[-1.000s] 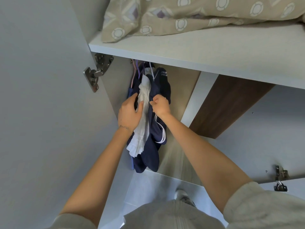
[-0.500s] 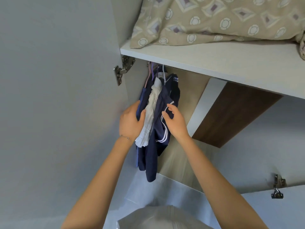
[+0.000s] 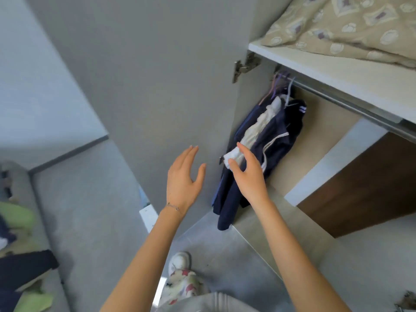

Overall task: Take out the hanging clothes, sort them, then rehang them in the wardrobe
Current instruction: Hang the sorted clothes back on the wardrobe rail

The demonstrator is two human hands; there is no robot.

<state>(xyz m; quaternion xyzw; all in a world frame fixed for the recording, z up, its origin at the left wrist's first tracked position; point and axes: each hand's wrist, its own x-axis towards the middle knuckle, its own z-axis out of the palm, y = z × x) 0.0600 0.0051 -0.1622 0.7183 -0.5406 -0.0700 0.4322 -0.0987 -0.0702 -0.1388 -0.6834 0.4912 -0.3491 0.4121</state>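
Note:
Navy clothes with white stripes (image 3: 279, 143) hang on hangers (image 3: 281, 86) from the rail (image 3: 351, 104) at the wardrobe's left end, with a white garment (image 3: 254, 129) between them. My left hand (image 3: 183, 176) hovers open in front of the grey door, apart from the clothes. Just before the lower part of the white garment my right hand (image 3: 247, 174) is held with fingers spread and holds nothing.
The grey wardrobe door (image 3: 146, 75) stands open on the left. A patterned beige quilt (image 3: 344, 25) lies on the white shelf (image 3: 337, 73) above the rail. A brown inner panel (image 3: 360, 188) is to the right. Green and navy clothes (image 3: 20, 255) lie at the far left.
Both hands have let go of the hanging clothes and drawn back. The view has swung left, bringing the door and the pile of clothes on the left into sight.

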